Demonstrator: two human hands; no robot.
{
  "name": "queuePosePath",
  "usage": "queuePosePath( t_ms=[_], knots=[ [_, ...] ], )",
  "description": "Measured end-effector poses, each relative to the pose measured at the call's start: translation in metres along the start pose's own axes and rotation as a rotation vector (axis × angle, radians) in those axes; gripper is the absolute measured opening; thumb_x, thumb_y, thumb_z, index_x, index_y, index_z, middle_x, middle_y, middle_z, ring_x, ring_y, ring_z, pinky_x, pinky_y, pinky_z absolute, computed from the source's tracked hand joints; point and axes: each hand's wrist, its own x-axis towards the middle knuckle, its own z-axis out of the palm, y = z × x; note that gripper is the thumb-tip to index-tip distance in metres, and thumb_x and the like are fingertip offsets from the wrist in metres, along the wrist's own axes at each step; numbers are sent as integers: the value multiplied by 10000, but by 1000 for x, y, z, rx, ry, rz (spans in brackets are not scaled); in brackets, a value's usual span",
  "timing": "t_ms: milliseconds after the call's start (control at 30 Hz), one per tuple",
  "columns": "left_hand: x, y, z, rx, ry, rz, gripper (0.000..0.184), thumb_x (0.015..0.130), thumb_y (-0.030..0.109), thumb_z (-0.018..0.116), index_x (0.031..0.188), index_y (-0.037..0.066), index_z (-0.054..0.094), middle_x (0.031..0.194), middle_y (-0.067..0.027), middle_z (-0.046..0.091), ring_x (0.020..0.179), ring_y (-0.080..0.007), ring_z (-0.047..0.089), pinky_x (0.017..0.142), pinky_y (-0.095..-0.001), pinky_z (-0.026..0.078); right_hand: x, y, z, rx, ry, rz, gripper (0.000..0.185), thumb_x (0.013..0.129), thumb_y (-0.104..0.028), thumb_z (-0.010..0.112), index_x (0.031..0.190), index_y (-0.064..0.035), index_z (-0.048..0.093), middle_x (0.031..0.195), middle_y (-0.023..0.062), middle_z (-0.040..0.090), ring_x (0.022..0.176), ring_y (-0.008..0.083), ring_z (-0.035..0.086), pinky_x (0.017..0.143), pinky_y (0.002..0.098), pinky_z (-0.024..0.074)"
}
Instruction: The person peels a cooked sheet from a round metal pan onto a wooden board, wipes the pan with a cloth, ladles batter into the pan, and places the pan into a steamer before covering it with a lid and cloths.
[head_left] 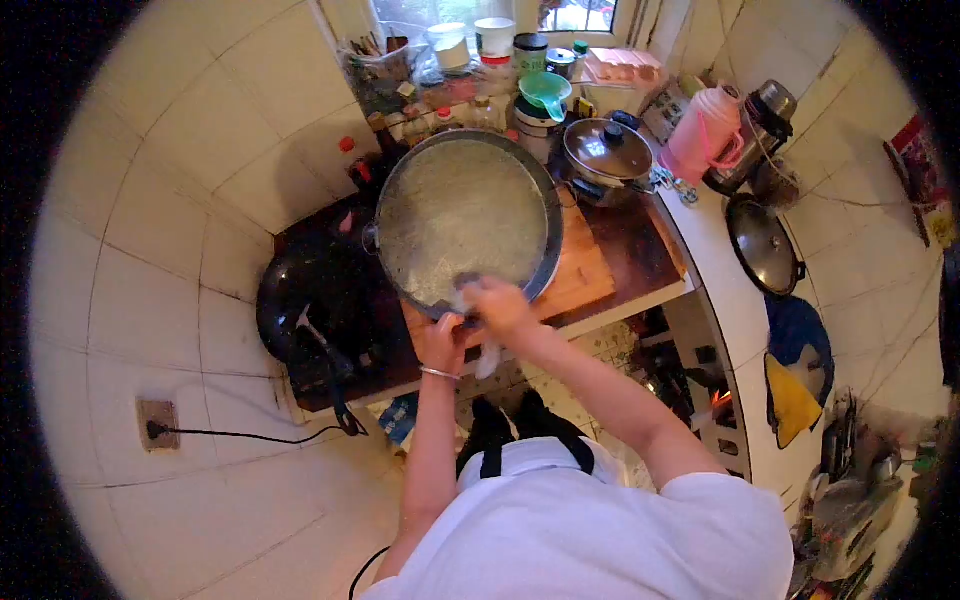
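We have both hands at the near rim of a large round pan (553, 222), which sits on a wooden board (588, 268) at the front edge of the worktop (643, 256); a pale layer (462, 212) spreads across its inside. Our right hand (503, 308) curls its fingers over the rim, but blur hides its grip, so we cannot tell what it holds. A pale strip (489, 360) hangs below. Our left hand (443, 342) bends just beside it, its grip equally unclear. A dark wok (285, 300) stands at the worktop's left end.
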Motion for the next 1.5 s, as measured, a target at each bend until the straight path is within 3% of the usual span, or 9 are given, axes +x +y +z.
queuePosePath(
  t_ms=[133, 267, 433, 633, 800, 1033, 1167, 1433, 1500],
  knots=[
    [-9, -20, -13, 10, -29, -105, 193, 718, 9, 486, 911, 28, 491, 715, -27, 504, 636, -159, 522, 634, -361, 539, 72, 13, 7, 359, 405, -204, 120, 742, -71, 515, 860, -77, 541, 836, 148, 550, 827, 337, 535, 696, 412, 437],
    [-23, -27, -21, 67, 109, 10, 239, 708, -13, 484, 940, 44, 478, 748, -25, 515, 669, -149, 519, 564, -342, 512, 72, 77, -11, -11, 279, 247, 88, 728, -68, 515, 812, -62, 539, 767, 163, 552, 753, 358, 539, 645, 420, 433],
    [-14, 34, -50, 200, 404, 398, 650, 693, 12, 494, 1284, 84, 232, 1067, -65, 449, 871, -221, 486, 629, -358, 503, 67, 64, -17, 387, 247, 374, 210, 705, -124, 589, 907, -67, 584, 835, 174, 608, 785, 318, 585, 688, 386, 455],
    [-9, 109, -80, 192, 648, 746, 526, 703, 42, 505, 1191, 16, 312, 1124, -144, 412, 978, -298, 471, 670, -398, 555, 114, 77, 95, 404, 236, 454, 310, 707, -131, 604, 1004, -51, 563, 893, 164, 613, 809, 291, 598, 719, 353, 464],
    [-21, 131, -96, -47, 410, 632, 719, 679, 0, 474, 1310, 179, 180, 1271, -123, 293, 1087, -318, 400, 717, -451, 538, 135, 78, 170, 210, -121, 356, 401, 748, -105, 559, 1139, -67, 478, 1030, 203, 552, 919, 363, 528, 798, 414, 420],
    [-22, 105, -50, -54, 256, 431, 637, 679, -5, 481, 1263, 167, 291, 1181, -108, 397, 1013, -276, 475, 712, -448, 537, 49, 84, 103, 499, 238, 453, 470, 766, -136, 552, 1209, -39, 427, 1066, 176, 550, 933, 294, 552, 791, 365, 449],
    [-6, 29, -36, -5, -63, 109, 474, 693, 35, 510, 1144, 103, 383, 1058, -77, 470, 868, -239, 537, 644, -416, 539, -90, 74, -16, 978, 453, 933, 372, 826, -318, 549, 1087, -53, 526, 976, 60, 564, 810, 125, 547, 637, 237, 467],
    [-139, -157, 130, 178, -756, -374, 217, 761, 46, 490, 977, 57, 470, 871, -59, 470, 770, -214, 535, 687, -515, 514, -370, -8, -213, 388, 794, 1368, 594, 788, -598, 433, 734, -31, 598, 624, 58, 578, 552, 168, 540, 538, 308, 433],
    [-207, -199, 164, 162, -882, -546, 224, 772, 30, 486, 995, 52, 478, 853, -46, 447, 765, -198, 519, 699, -545, 508, -449, -33, -224, 220, 849, 1418, 531, 814, -486, 468, 658, 13, 561, 561, 102, 537, 478, 182, 525, 484, 312, 429]
  ],
)
